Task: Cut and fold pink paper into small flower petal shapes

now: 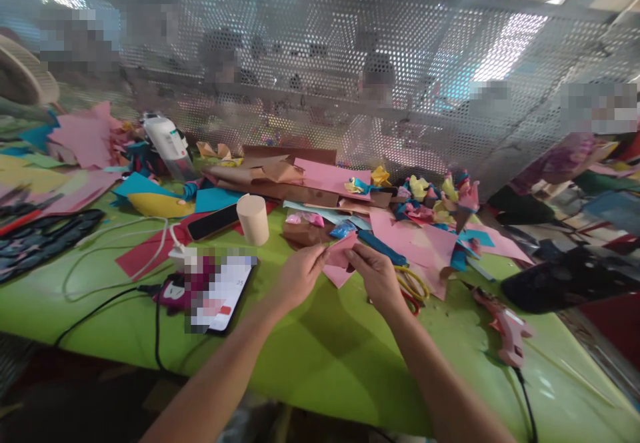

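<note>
Between my two hands is a small piece of pink paper [341,251], raised a little over the green table. My left hand [304,271] pinches its left edge with thumb and fingers. On the other side, my right hand [374,271] grips the paper's right edge, fingers curled. Just beyond them lie a brown paper piece [306,235], a small blue plastic packet [343,229] and a pink one [304,219]. Scissors with yellow and red handles [414,285] rest beside my right hand, partly hidden by it.
A pink glue gun [511,331] lies at the right of the green table [320,376]. Left of my hands are a lit phone [231,296], a dark phone [214,221], a cardboard tube [253,219] and cables. Paper flowers [440,196] and coloured sheets line the back, before a perforated metal screen [310,49].
</note>
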Demonstrator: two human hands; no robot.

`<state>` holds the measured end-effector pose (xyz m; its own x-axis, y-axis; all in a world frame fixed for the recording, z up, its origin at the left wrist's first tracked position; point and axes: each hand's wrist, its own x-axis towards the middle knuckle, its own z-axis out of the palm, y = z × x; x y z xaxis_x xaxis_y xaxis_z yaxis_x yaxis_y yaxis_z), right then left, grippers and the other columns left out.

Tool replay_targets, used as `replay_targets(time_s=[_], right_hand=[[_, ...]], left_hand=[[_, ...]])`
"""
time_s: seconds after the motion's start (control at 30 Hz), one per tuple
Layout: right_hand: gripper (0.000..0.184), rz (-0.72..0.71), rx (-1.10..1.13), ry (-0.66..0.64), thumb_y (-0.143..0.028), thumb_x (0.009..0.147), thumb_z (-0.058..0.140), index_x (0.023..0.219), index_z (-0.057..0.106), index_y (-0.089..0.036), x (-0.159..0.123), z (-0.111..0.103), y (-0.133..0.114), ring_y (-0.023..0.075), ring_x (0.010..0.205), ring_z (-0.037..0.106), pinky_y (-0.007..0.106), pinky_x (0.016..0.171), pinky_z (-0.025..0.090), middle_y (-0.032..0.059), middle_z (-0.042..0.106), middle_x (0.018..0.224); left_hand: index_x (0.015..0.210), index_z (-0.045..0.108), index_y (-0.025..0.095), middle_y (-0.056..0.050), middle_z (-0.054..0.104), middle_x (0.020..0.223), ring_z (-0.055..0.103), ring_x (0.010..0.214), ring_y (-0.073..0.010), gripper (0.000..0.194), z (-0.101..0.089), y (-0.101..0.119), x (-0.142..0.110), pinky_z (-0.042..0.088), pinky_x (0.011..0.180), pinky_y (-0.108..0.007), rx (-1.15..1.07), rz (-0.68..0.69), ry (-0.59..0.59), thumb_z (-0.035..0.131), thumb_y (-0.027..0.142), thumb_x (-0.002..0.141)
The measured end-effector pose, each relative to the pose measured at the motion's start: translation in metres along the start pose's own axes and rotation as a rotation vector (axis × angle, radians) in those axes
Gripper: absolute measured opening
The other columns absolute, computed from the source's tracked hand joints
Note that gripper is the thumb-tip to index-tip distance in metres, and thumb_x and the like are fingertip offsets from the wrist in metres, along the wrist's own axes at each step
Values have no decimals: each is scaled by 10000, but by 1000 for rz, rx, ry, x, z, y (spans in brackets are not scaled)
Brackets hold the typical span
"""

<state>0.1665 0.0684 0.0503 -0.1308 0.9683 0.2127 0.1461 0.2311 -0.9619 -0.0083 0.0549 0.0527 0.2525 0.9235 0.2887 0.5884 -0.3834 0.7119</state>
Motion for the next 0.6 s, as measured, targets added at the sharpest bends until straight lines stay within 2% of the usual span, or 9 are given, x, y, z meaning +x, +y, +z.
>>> replay_targets(time_s=[0.13,0.27,0.37,0.47,0.6], right_hand=[[307,23,13,21,-480,771,637,672,643,-189,1,0,2,145,577,504,253,560,393,-11,537,581],[290,43,28,42,-476,748,649,704,663,-189,2,0,2,150,581,523,259,570,424,-10,552,583],[293,44,37,38,-479,744,664,726,675,-186,2,0,2,153,592,537,265,579,444,-4,575,601],[321,34,82,23,-496,736,686,823,703,-188,2,1,1,157,619,556,277,592,476,17,650,706],[346,19,95,11,-523,749,690,864,719,-198,2,2,1,164,639,572,299,608,509,29,689,777]], left_hand=[[1045,630,184,-78,710,940,662,876,-210,331,1,1,0,486,767,-297,79,78,43,337,336,1013],[1139,619,188,-77,707,938,663,864,-211,308,4,-2,-1,508,743,-302,184,113,55,357,281,1007],[1148,617,185,-83,698,931,653,868,-220,307,7,-2,-2,517,744,-318,264,142,94,358,265,1005],[1125,619,176,-89,687,909,639,902,-234,307,8,-1,-2,516,779,-341,325,171,132,352,272,1008],[1162,599,175,-86,675,894,629,899,-230,300,8,2,-3,503,797,-342,393,175,117,358,262,1006]])
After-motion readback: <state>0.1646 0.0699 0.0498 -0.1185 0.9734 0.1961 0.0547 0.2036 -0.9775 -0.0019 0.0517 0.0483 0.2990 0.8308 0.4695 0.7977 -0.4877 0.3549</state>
